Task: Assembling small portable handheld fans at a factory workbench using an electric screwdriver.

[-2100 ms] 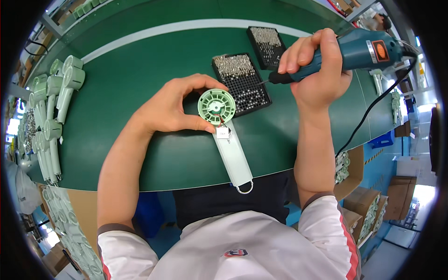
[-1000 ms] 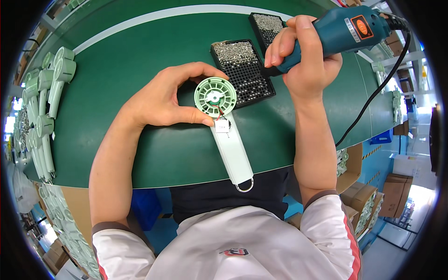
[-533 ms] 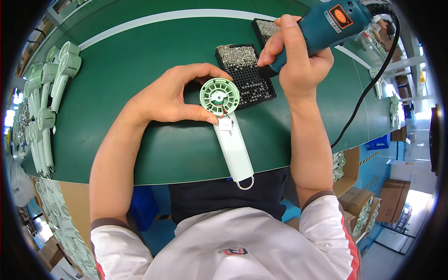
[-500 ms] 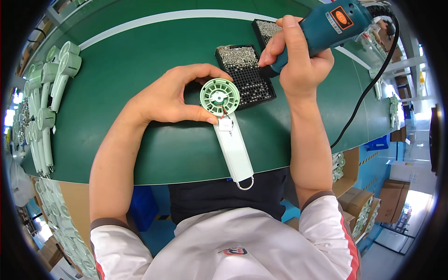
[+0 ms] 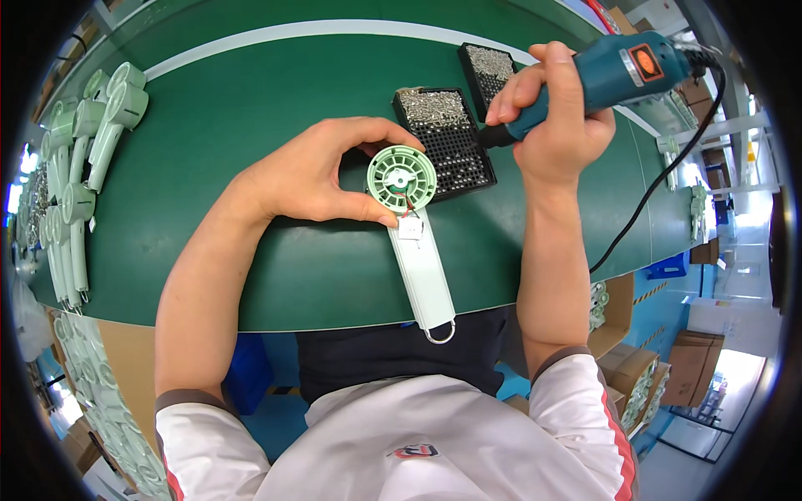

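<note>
My left hand (image 5: 322, 175) grips the round head of a pale green handheld fan (image 5: 424, 275), thumb and fingers on either side of it. The fan's open, slotted housing faces up, with thin red and dark wires and a small white piece at its neck. Its handle points toward me and ends in a metal loop. In my right hand (image 5: 561, 117) is a teal electric screwdriver (image 5: 614, 75), its dark tip pointing left beside a black screw tray (image 5: 447, 138). That tray has loose screws at its far end and a grid of holes nearer me.
A second black tray (image 5: 489, 71) of screws stands behind the first. Several pale green fans (image 5: 104, 138) are lined up along the left of the green table (image 5: 276, 92). The screwdriver's black cord (image 5: 668, 184) hangs down at the right. Cardboard boxes (image 5: 631, 367) stand at the lower right.
The screwdriver has tilted flatter and moved slightly right and nearer me, with my right hand. My left hand and the fan sit almost as before, shifted slightly in the picture along with the trays.
</note>
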`<state>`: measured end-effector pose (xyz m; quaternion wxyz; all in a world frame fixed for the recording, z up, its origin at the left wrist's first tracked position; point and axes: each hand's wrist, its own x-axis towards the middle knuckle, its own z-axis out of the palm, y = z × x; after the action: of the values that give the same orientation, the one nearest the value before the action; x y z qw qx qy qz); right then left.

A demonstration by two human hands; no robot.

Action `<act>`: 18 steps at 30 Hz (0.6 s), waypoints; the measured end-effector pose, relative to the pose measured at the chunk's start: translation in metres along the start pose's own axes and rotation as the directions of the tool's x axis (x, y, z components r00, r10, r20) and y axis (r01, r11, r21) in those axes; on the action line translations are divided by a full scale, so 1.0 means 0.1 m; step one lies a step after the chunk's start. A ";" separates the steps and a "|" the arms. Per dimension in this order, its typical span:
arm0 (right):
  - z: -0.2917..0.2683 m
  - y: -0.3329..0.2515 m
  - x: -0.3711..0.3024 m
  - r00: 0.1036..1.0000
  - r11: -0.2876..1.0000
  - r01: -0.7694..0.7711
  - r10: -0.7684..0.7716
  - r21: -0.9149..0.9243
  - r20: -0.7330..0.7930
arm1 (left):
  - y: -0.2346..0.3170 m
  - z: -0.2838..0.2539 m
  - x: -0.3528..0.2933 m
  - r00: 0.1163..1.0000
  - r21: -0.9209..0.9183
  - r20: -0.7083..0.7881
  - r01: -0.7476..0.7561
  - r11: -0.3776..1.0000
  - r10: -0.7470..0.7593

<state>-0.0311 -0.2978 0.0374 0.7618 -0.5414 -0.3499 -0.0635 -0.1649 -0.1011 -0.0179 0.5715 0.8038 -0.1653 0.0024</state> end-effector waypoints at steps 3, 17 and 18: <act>0.00 -0.13 0.02 0.999 0.996 -0.043 0.045 0.074 -0.028 | -0.02 0.00 -0.02 1.000 0.009 -0.005 -0.013 1.000 0.013; 0.40 -0.40 -0.09 0.958 0.856 -0.221 0.100 0.468 0.269 | -0.04 0.04 -0.03 0.994 0.024 -0.074 -0.081 0.996 0.082; 0.41 -0.40 -0.10 0.956 0.840 -0.240 0.119 0.487 0.267 | -0.03 0.03 -0.02 0.995 0.024 -0.061 -0.081 0.996 0.082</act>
<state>-0.0769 -0.2811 0.0693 0.8362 -0.3526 -0.3858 0.1662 -0.1665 -0.1024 -0.0222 0.5672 0.8019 -0.1800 0.0525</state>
